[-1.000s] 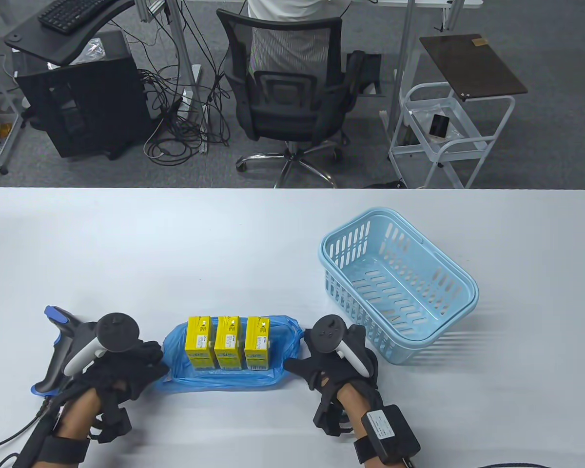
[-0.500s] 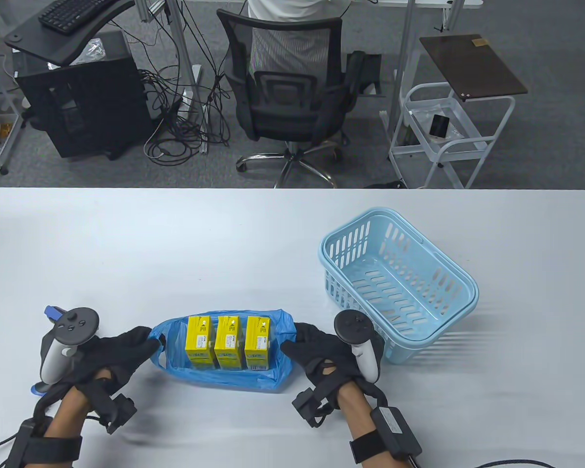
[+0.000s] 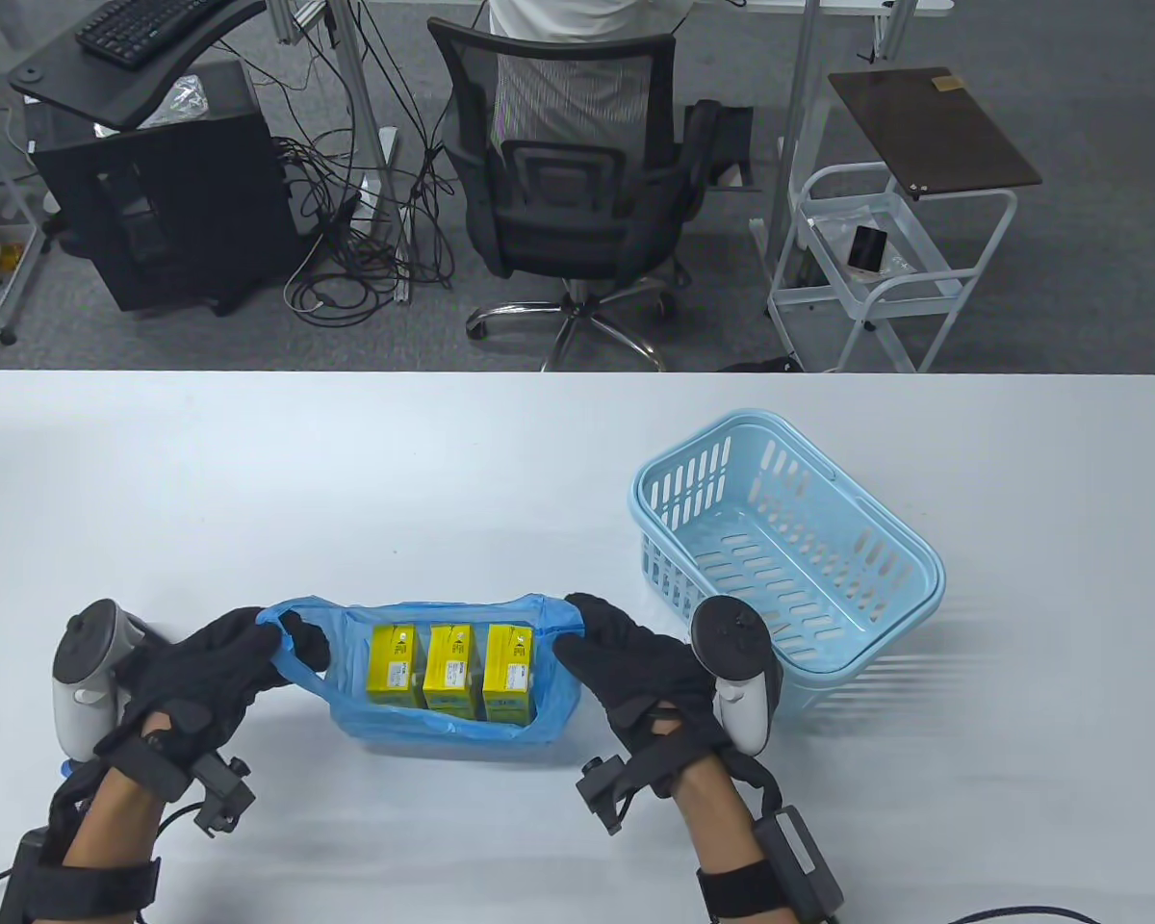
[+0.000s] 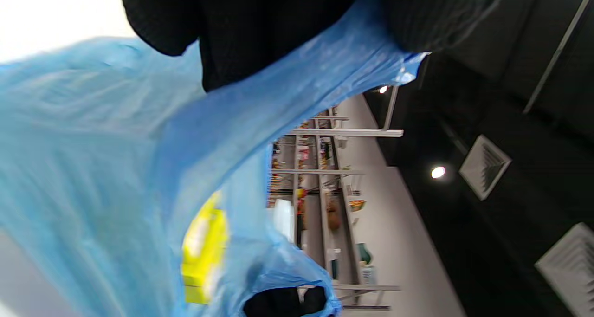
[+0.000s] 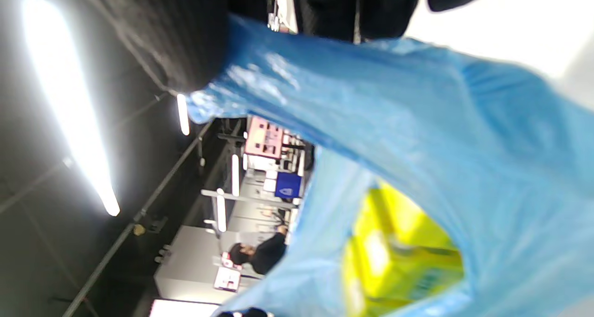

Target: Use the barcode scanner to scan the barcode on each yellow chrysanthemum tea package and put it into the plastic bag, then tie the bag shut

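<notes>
Three yellow tea packages point(image 3: 448, 666) stand side by side inside the blue plastic bag point(image 3: 443, 727) near the table's front edge. My left hand point(image 3: 245, 643) grips the bag's left handle point(image 3: 284, 621); my right hand point(image 3: 602, 643) grips its right handle point(image 3: 551, 616). The handles are pulled up and apart, so the mouth gapes. In the left wrist view gloved fingers point(image 4: 260, 29) hold stretched blue bag film point(image 4: 93, 168) over a yellow package point(image 4: 204, 247). The right wrist view has fingers point(image 5: 176, 38) on the bag point(image 5: 417, 122), with yellow packages point(image 5: 399, 252) below. My left hand and its tracker hide the scanner.
A light blue slotted basket point(image 3: 910, 568) sits at the right, close to my right hand's tracker point(image 3: 736, 674). Beyond the table's far edge are an office chair point(image 3: 568, 183) and a white trolley point(image 3: 876, 269).
Both hands turned over and took the bag's handles, then drew them up and away from me. The bag's sides have risen around the three packages.
</notes>
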Tool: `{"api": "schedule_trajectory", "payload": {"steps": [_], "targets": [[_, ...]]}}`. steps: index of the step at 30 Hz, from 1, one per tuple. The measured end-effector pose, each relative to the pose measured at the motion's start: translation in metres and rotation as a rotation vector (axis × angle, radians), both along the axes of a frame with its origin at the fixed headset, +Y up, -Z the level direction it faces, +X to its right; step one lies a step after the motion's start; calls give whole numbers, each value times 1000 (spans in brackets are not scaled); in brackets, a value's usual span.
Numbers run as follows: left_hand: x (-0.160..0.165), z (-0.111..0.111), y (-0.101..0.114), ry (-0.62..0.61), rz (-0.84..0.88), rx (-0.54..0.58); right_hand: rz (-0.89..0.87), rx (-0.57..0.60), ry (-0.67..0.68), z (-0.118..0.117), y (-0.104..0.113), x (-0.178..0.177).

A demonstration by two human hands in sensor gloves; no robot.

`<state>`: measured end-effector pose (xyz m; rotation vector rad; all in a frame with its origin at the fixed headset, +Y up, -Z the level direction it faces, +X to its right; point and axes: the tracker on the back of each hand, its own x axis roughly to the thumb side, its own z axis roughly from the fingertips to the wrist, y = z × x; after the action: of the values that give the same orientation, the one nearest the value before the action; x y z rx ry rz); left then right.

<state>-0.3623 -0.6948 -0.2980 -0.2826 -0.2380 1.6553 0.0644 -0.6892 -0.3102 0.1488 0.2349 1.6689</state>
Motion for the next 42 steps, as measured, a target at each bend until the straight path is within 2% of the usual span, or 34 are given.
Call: {"api": "schedule_trajectory", "payload": {"steps": [4, 5, 7, 9, 12, 18, 22, 24, 25, 27, 28, 29, 31, 32, 34, 35, 37, 39, 42], "targets": [[1, -2, 17, 24, 143, -55, -66, 30, -49, -6, 30, 4], [0, -2, 20, 63, 175, -136, -102, 24, -47, -8, 37, 4], [2, -2, 23, 136, 260, -256, -211, -43, -6, -11, 44, 1], [7, -3, 26, 119, 334, -280, -331, -107, 14, -11, 46, -3], [14, 0, 33, 129, 407, -306, -358, -104, -12, -11, 47, -5], [-1, 12, 56, 265, 326, -139, -376, -49, -64, -9, 44, 2], [10, 12, 65, 214, 198, 65, -308, 39, -17, -7, 46, -2], [7, 16, 71, 273, 46, 146, -167, 130, -40, -6, 46, 2], [2, 23, 77, 415, -171, 228, -49, 180, -80, -5, 46, 6], [-8, 32, 82, 626, -459, 351, 91, 240, -146, -4, 42, 15], [-12, 33, 82, 650, -534, 403, 124, 252, -166, -5, 40, 19], [-16, 35, 79, 636, -556, 424, 147, 260, -185, -5, 36, 25], [-20, 30, 68, 505, -479, 449, 158, 272, -178, -7, 31, 27], [-20, 23, 56, 332, -380, 431, 178, 288, -133, -9, 26, 25], [-16, 13, 39, 139, -333, 332, 239, 302, -51, -13, 18, 19], [-13, 8, 30, 48, -362, 256, 273, 307, -19, -15, 14, 15], [-3, -2, 13, -21, -532, 219, 353, 325, 37, -18, 5, 3], [6, -9, 2, -67, -603, 223, 389, 321, 83, -23, -2, -7], [17, -17, -9, -73, -469, 229, 281, 285, 87, -34, -11, -17]]}}
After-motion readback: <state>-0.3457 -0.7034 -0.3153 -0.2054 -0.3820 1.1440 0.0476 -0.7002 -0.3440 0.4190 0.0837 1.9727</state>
